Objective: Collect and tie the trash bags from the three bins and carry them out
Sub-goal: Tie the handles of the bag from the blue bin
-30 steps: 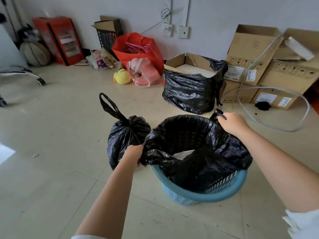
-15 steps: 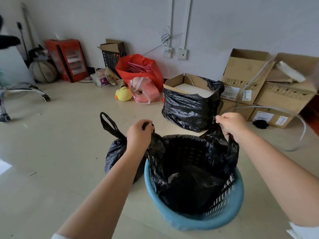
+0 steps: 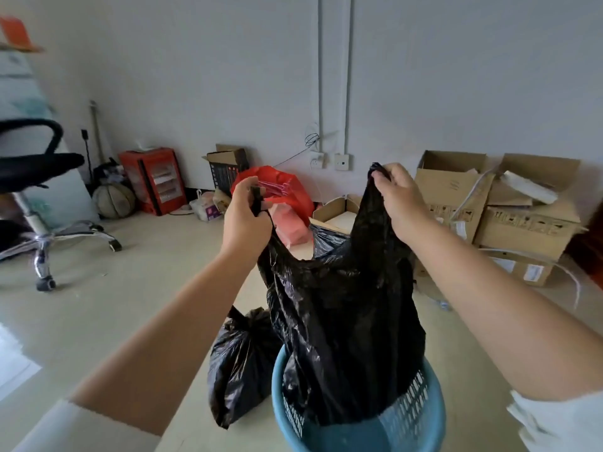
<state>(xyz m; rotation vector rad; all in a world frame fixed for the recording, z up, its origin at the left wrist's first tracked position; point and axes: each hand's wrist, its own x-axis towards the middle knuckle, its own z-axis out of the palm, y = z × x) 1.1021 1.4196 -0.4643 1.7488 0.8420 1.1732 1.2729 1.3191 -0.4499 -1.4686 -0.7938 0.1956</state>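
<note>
Hanging between two raised hands in the head view, the thin black plastic trash bag (image 3: 339, 321) is mostly out of the round blue plastic lattice bin (image 3: 417, 415), with its lower end only just inside the rim. The left hand (image 3: 246, 220) has its fingers curled tight around one narrow handle strip of the bag, and the right hand (image 3: 399, 199) pinches the other handle loop in a closed grip at about the same height. The film is crinkled and glossy and drapes slack, so it looks soft, light and somewhat slippery; the load seems small, gathered low in the bag, though what is inside cannot be seen. Such thin plastic probably stretches or tears if pulled hard at one spot, so the two handle loops, where the film is bunched and strongest, are the sensible places to hold and to knot together. Just beside the bin on the pale tiled floor (image 3: 107, 308) sits a second black bag already knotted shut (image 3: 241, 360). Farther back, partly hidden by the lifted bag, a cardboard box lined with black plastic (image 3: 329, 220) appears to wait its turn.
</note>
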